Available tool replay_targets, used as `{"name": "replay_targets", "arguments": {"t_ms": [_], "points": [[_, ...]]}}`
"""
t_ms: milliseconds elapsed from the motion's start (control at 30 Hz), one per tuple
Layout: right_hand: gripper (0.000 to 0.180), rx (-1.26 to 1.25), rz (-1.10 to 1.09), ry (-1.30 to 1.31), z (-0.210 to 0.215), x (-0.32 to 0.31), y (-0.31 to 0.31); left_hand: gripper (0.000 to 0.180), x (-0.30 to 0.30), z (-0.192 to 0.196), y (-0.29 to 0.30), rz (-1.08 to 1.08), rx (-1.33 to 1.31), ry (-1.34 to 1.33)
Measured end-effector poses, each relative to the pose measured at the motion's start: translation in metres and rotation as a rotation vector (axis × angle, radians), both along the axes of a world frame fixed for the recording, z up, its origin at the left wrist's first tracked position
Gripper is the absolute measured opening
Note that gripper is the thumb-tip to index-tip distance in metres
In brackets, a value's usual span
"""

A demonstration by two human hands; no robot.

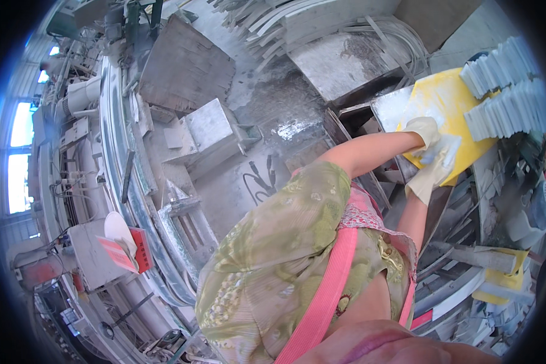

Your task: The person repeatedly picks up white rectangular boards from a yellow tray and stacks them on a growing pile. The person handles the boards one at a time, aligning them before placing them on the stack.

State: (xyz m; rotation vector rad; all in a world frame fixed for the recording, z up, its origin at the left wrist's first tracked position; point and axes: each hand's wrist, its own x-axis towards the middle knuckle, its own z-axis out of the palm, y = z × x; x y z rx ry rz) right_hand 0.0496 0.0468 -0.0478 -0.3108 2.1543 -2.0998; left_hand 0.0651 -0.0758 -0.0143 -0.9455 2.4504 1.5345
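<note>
Both hands wear off-white gloves and work over a yellow board (pixel 473 155) at the right. My left hand (pixel 424 130) is closed at the upper edge of a pale bluish-white piece (pixel 445 151). My right hand (pixel 426 179) grips the lower side of the same piece. Its exact kind does not show, and the gloves cover part of it. Just beyond my hands, stacks of thin pale strips (pixel 506 109) stand in two rows along the board's far right edge. A whitish worn surface (pixel 392 108) borders the board on the left.
A dusty metal block (pixel 209 128) and a long curved machine rail (pixel 118 151) stand at the left. Black cables (pixel 261 180) lie on the floor. Beyond is a grey slab (pixel 346 64) with long strips stacked behind it. A red card (pixel 127 250) sits by the rail.
</note>
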Motion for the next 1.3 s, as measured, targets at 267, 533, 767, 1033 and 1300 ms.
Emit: {"name": "replay_targets", "arguments": {"t_ms": [267, 533, 767, 1033, 1300], "points": [[0.061, 0.032, 0.585, 0.078, -0.009, -0.03, 0.046, 0.069, 0.007, 0.01, 0.025, 0.165, 0.009, 0.163], [0.043, 0.429, 0.052, 0.203, 0.003, -0.05, 0.271, 0.047, -0.01, -0.006, 0.038, 0.25, -0.191, 0.121], [0.05, 0.649, -0.533, 0.178, -0.027, -0.002, 0.526, 0.054, -0.017, 0.005, 0.038, 0.27, -0.229, -0.008], [0.08, 1.532, -0.228, 0.559, -0.086, -0.028, 0.635, 0.063, -0.009, 0.008, 0.035, 0.254, -0.344, 0.031], [0.074, 1.775, -0.328, 0.493, -0.078, -0.065, 0.599, 0.073, -0.013, 0.002, 0.031, 0.232, -0.375, 0.02]]}}
